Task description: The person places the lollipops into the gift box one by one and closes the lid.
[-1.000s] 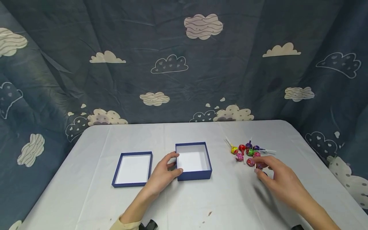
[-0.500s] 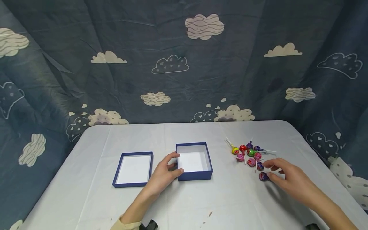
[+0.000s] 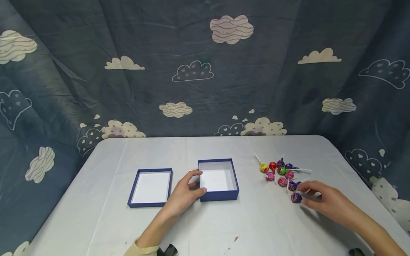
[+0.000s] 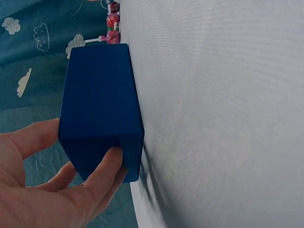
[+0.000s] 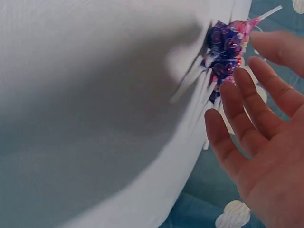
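Note:
My left hand (image 3: 182, 195) holds an open blue box (image 3: 221, 195) with a white inside by its left wall; one fingertip is at the rim and the thumb at the front corner. In the left wrist view, fingertips press on the dark blue side. Over at the right, wrapped lollipops (image 3: 282, 182) lie in a loose cluster in pink, red, green, yellow and purple. My right hand (image 3: 326, 201) hovers beside them with fingers spread and a gap between thumb and forefinger. Its thumb tip is right by a purple lollipop (image 3: 296, 197) whose stick is hidden.
A shallow blue-edged box lid (image 3: 152, 187), white inside up, lies left of the box. Everything stands on a table with a white cloth (image 3: 237, 220). Behind it hangs a dark curtain (image 3: 192, 92) printed with clouds.
My right hand has drawn back a little to the right, uncovering the front purple lollipops. My left hand stays on the box. The whole head view has shifted slightly.

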